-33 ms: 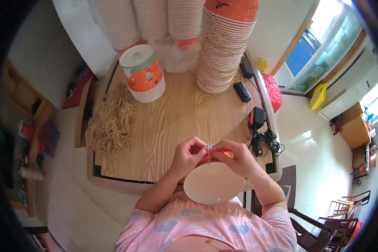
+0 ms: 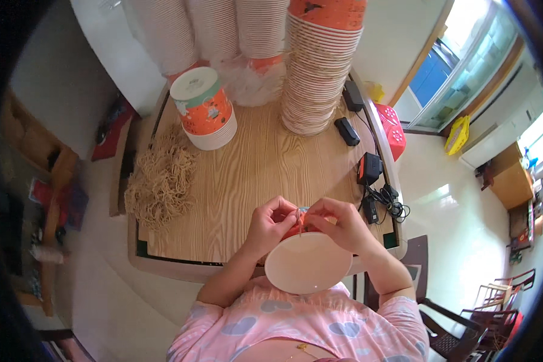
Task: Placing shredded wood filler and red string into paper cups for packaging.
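1. A white-lined paper tub is at the table's near edge, close against the person's front. It is tilted, its open mouth toward the person; a bit of orange outer wall shows past its far rim, between the hands.
2. A thin tan cord runs down to that far rim.
3. The left hand, left of the cord, has thumb and forefinger pressed together, pinching the cord near its upper end.
4. The right hand is just right of the cord, fingers curled in over the tub's far side; whether they pinch the cord I cannot tell.
5. The wood-grain table spreads out beyond the hands.
6. On its left side lies a loose heap of tan cords.
7. Just beyond the heap, a short upside-down stack of orange-and-green tubs stands.
8. Farther right rises a tall stack of tubs, with tan cord at its many rims.
9. At the far left are more white stacks in clear plastic.
10. Along the right edge lie black adapters and a coiled black cable.
11. Beyond that edge stands a red stool.
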{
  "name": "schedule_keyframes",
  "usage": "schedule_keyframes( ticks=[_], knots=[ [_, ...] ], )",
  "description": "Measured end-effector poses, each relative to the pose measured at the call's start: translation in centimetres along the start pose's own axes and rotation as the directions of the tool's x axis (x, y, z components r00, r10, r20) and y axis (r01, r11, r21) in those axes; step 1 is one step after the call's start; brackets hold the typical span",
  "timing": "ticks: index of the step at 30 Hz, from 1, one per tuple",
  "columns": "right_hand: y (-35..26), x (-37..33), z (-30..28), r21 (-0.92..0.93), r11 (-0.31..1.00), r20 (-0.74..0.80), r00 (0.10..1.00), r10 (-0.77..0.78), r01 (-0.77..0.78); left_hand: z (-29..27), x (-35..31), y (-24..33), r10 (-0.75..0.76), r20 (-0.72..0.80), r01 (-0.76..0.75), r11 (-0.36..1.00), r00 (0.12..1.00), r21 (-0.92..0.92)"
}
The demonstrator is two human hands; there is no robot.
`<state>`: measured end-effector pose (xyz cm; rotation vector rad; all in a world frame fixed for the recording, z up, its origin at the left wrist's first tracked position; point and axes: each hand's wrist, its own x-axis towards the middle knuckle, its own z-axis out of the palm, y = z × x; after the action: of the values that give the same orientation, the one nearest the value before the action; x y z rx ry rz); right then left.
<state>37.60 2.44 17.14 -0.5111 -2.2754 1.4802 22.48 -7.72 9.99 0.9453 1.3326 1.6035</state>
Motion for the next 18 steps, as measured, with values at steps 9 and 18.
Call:
schedule_keyframes(
  ticks=[9,18],
  knots=[
    [1.2,1.7,-1.8,0.036,0.951,0.294,0.913,0.284,-0.307,1.6,0.1,1.9,0.167,-0.038,-0.155,0.963,0.985,0.221],
    [1.8,2.4,-3.0,-0.072,0.986,0.551,0.818,0.165,-0.151,0.8,-0.7,2.2,0.212,-0.028,-0.170,0.849,0.977,0.501]
  ],
)
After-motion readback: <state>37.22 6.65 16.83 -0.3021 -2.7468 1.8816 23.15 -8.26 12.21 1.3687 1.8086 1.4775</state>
